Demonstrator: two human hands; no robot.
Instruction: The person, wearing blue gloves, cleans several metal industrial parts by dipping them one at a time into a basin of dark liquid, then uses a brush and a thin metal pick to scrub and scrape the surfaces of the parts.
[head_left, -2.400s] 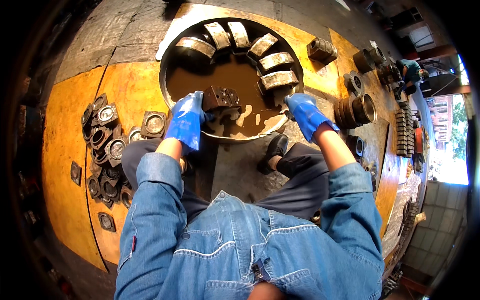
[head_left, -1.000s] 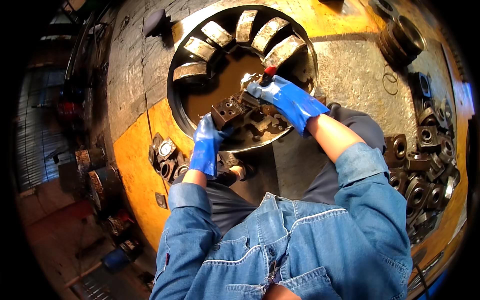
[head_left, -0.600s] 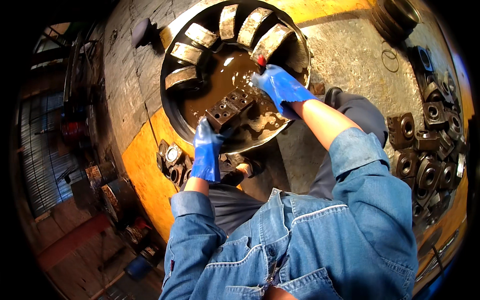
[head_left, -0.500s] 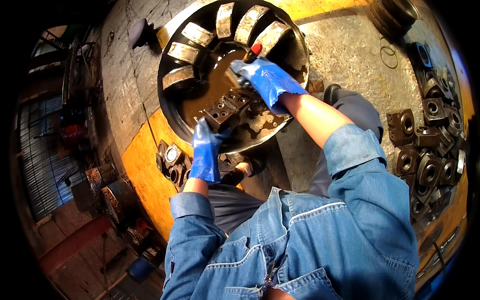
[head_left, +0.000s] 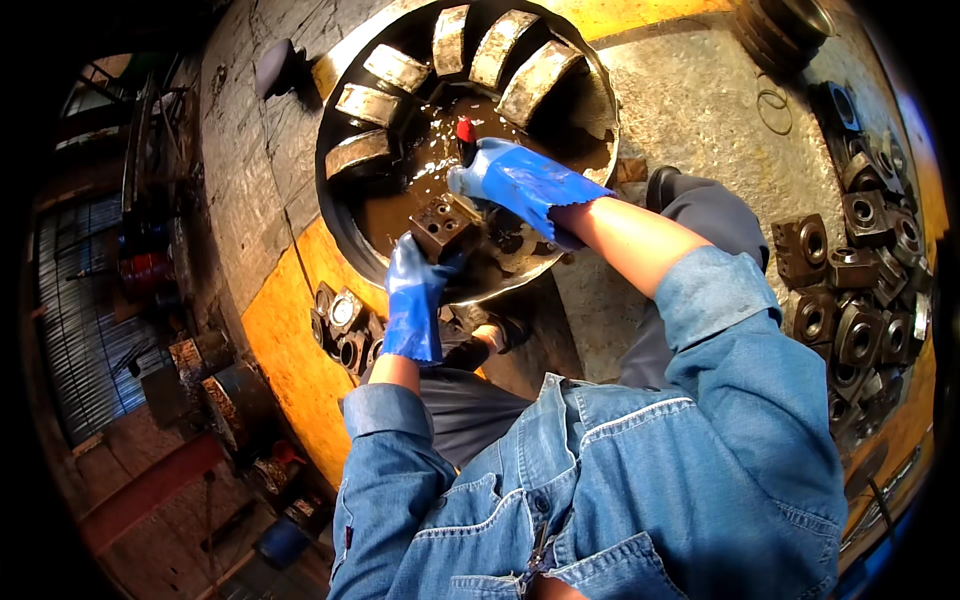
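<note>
My left hand (head_left: 408, 285), in a blue rubber glove, grips the near side of a dark metal block with several round holes (head_left: 437, 226). The block is tilted over a round metal basin (head_left: 592, 118) of murky brown liquid. My right hand (head_left: 505, 178), gloved the same way, is closed around a brush with a red-tipped handle (head_left: 465, 130). Its head reaches the block's upper right side, partly hidden by the glove. Curved metal pieces (head_left: 398, 68) stand along the basin's far and left inner wall.
Several dark metal blocks with holes (head_left: 855, 335) are piled on the right. A smaller group of metal parts (head_left: 345, 310) lies beside the basin's near left. Stacked rings (head_left: 785, 35) stand at the far right, near a thin wire loop (head_left: 774, 110). Machinery (head_left: 235, 400) lines the left.
My right hand has moved left and slightly down with the brush, bringing it to the block. The block has tilted in my left hand, which stays nearly in place. The liquid shows more ripples.
</note>
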